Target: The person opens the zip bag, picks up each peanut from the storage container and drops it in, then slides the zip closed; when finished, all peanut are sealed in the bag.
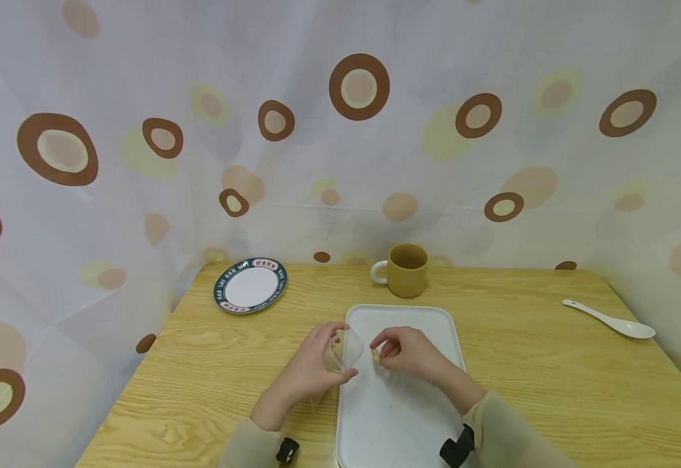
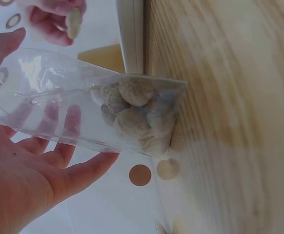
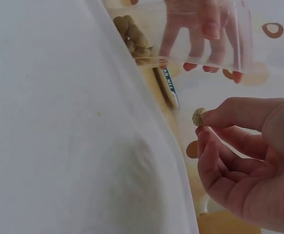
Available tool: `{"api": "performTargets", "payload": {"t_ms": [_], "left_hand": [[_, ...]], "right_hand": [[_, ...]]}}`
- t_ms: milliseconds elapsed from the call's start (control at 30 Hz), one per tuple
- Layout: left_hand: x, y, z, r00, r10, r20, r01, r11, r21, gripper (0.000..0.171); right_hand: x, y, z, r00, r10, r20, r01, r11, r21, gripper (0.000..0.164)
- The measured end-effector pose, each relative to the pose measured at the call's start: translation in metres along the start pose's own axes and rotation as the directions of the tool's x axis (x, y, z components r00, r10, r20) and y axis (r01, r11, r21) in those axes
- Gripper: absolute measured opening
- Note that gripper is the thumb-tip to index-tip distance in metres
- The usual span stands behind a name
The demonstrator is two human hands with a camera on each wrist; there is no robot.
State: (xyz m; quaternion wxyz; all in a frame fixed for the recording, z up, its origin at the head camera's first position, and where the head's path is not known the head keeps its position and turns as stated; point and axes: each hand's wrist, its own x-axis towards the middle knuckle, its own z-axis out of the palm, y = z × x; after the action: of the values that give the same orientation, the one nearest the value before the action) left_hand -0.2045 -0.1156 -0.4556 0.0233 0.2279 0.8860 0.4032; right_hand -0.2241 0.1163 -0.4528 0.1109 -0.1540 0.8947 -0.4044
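Note:
My left hand (image 1: 309, 369) grips a clear plastic container (image 1: 350, 350) by its sides, near its open mouth, above the left edge of the white tray (image 1: 401, 416). Several brownish, rounded lumps (image 2: 132, 122) lie at the container's bottom in the left wrist view; their kind is unclear. Over the tray, to the right of the container, my right hand (image 1: 415, 354) pinches a small pale yellow-green piece (image 3: 198, 117) between thumb and finger. Fine radiating lines mark its round face in the right wrist view. The piece is apart from the container.
At the back left of the wooden table (image 1: 527, 390) lies a plate (image 1: 250, 286) with a dark patterned rim. A mustard mug (image 1: 408, 272) with a white handle stands behind the tray. Toward the right edge is a white spoon (image 1: 612, 320).

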Motion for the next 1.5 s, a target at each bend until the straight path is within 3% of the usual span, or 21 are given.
{"api": "performTargets", "payload": {"t_ms": [567, 1267, 1500], "left_hand": [[0.003, -0.001, -0.002, 1.000, -0.011, 0.012, 0.011, 1.000, 0.007, 0.073], [0.002, 0.005, 0.000, 1.000, 0.002, 0.008, -0.002, 0.999, 0.042, 0.071], [0.001, 0.005, 0.001, 1.000, -0.013, -0.007, 0.013, 0.999, 0.041, 0.071]], "right_hand": [[-0.009, -0.035, -0.030, 0.991, -0.125, -0.049, 0.128, 0.990, 0.061, 0.021], [-0.011, -0.053, -0.021, 0.981, -0.193, 0.013, 0.186, 0.957, 0.222, 0.023], [-0.013, -0.050, -0.023, 0.986, -0.166, 0.005, 0.161, 0.962, 0.222, 0.023]]}}
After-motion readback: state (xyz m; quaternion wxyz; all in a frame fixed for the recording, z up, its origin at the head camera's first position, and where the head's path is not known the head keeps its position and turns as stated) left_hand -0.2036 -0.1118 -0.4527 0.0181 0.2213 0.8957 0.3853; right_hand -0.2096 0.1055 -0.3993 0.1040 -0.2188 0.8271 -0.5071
